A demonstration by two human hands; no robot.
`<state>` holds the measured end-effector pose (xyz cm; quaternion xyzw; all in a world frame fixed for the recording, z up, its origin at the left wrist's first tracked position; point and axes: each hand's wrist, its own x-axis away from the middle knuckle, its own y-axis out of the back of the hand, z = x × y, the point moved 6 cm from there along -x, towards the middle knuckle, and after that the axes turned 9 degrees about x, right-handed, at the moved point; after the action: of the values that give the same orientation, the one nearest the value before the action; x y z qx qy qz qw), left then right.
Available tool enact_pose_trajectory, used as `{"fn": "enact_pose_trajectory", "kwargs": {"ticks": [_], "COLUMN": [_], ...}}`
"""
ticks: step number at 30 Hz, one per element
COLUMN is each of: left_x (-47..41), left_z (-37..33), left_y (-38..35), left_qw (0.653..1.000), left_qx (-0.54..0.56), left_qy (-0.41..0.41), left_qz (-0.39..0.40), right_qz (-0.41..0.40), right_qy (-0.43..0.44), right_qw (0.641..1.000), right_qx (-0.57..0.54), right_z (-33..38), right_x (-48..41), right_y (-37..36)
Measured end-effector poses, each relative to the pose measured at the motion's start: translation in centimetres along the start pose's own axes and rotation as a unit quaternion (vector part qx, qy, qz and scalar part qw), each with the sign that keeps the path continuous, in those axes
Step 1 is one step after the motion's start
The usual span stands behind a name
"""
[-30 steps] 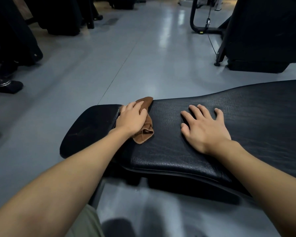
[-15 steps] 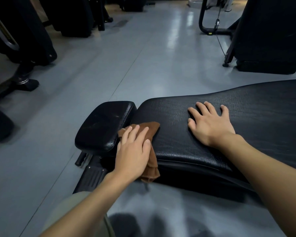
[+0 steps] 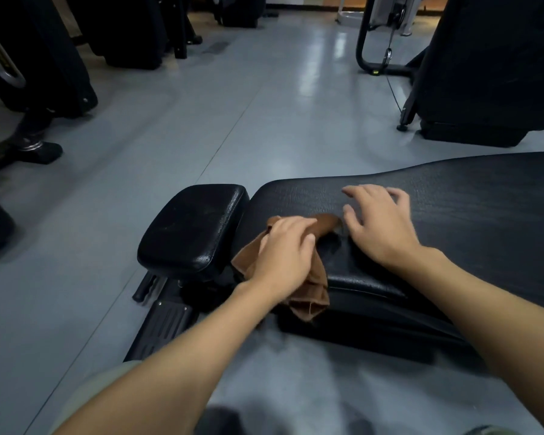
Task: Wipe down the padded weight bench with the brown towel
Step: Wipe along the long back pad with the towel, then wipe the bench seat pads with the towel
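Far left: a dark gym machine [image 3: 54, 67] is standing on the glossy grey floor [image 3: 264, 105], well apart from the weight bench [image 3: 368, 282].
Seat pad: the small black seat pad [image 3: 192, 227] is sitting just beside the narrow end of the back pad, with a gap showing between them.
Frame: a ribbed black foot plate [image 3: 161, 328] is lying low beneath the seat pad.
Left hand: the left hand [image 3: 283, 252] is pressing down on the towel, its fingers lying extended over the cloth rather than clenching it; it is blurred.
Towel: the brown towel [image 3: 311, 299] is lying bunched on the near corner of the back pad's narrow end. One end is poking out past the fingertips and the other is hanging over the near edge.
Right hand: the right hand [image 3: 377, 227] is resting on the back pad just beside the towel, fingers spread and relaxed, holding nothing.
Back pad: the black textured back pad [image 3: 484, 215] is stretching off to the right edge.
Far right: a cable machine [image 3: 484, 73] is standing beyond the bench, with a carabiner [image 3: 388, 54] hanging on its cable.
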<state>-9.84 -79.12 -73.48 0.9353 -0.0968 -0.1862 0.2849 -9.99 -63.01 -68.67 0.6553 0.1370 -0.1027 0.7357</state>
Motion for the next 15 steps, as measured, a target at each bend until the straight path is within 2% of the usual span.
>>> {"fn": "enact_pose_trajectory", "kwargs": {"ticks": [1, 3, 5, 6, 7, 9, 10, 11, 13, 15], "left_x": [-0.6, -1.4, -1.7, -1.6, -1.5, -1.6, -1.7, -1.7, -1.6, -1.4], "left_z": [0.5, 0.9, 0.8, 1.1, 1.5, 2.4, 2.8, 3.4, 4.8, 6.0], "left_y": [1.0, 2.5, 3.4, 3.9, 4.6, 6.7, 7.7, 8.2, 8.3, 7.7], "left_qw": [0.997, 0.973, 0.904, 0.872, 0.866, 0.932, 0.961, 0.974, 0.976, 0.970], "left_qx": [0.059, 0.201, 0.386, 0.441, 0.448, 0.306, 0.215, 0.153, 0.107, 0.087], "left_qy": [0.025, 0.099, 0.173, 0.205, 0.218, 0.192, 0.172, 0.166, 0.187, 0.208], "left_qz": [-0.030, -0.064, -0.060, -0.054, -0.041, -0.022, -0.018, -0.009, 0.038, 0.092], "right_qz": [-0.007, 0.081, 0.218, 0.248, 0.244, 0.208, 0.186, 0.161, 0.103, 0.084], "right_qy": [0.026, 0.104, 0.130, 0.126, 0.128, 0.151, 0.171, 0.197, 0.255, 0.242], "right_qw": [0.998, 0.985, 0.965, 0.960, 0.961, 0.952, 0.949, 0.950, 0.951, 0.957], "right_qx": [-0.054, -0.109, -0.070, -0.025, 0.038, 0.166, 0.188, 0.180, 0.140, 0.135], "right_z": [1.6, 5.8, 8.5, 9.0, 9.2, 9.8, 10.4, 11.2, 12.6, 11.7], "right_x": [0.6, 1.9, 3.2, 3.4, 3.4, 3.2, 3.3, 3.5, 4.0, 2.5], "right_y": [0.9, 0.9, -1.2, -2.2, -2.9, -3.2, -3.3, -3.3, -3.1, -3.2]}}
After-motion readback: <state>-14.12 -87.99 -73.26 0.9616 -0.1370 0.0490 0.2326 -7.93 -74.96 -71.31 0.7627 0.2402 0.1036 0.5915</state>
